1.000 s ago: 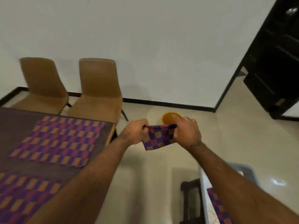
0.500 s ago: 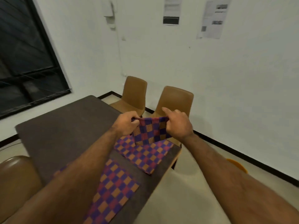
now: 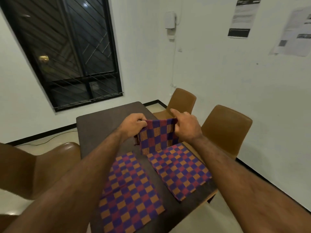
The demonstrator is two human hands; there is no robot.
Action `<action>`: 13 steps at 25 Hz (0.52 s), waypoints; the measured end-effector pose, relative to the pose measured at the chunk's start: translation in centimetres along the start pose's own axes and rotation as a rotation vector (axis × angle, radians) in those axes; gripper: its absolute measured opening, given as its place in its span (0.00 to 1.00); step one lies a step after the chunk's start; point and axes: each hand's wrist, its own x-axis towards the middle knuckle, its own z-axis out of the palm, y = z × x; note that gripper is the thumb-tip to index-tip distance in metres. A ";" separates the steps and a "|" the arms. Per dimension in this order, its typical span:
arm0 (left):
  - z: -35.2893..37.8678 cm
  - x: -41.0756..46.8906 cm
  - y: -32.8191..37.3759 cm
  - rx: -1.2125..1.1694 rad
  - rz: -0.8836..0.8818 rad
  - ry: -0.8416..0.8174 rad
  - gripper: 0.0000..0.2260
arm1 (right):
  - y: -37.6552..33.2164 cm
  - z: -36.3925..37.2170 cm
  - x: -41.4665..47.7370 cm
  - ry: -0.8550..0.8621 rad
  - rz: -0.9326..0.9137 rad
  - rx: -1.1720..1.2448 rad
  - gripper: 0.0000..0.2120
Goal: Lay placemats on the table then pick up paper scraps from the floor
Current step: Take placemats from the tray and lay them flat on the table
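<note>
Just between left grip and right grip — folded placemat

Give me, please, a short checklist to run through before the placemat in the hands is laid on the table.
1. Grip: left hand and right hand each hold a top corner of the folded placemat: ok.
2. Placemat opened out: not ok, it hangs folded.
3. Free spot: bare table shows beyond the laid ones: ok.
4. Near placemat and right placemat lie flat: ok.
5. Paper scraps on the floor: cannot tell, none in view.
</note>
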 end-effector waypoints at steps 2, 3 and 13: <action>-0.9 0.0 -0.8 -0.121 -0.068 0.041 0.07 | -1.0 1.3 1.3 0.043 -0.053 0.019 0.26; -1.4 -0.1 -1.2 -0.215 -0.099 0.062 0.07 | -1.5 1.9 1.9 0.072 -0.081 0.016 0.27; -5.9 2.4 -8.0 -0.906 -0.249 0.300 0.10 | -7.1 11.4 2.4 -0.161 -0.458 0.286 0.40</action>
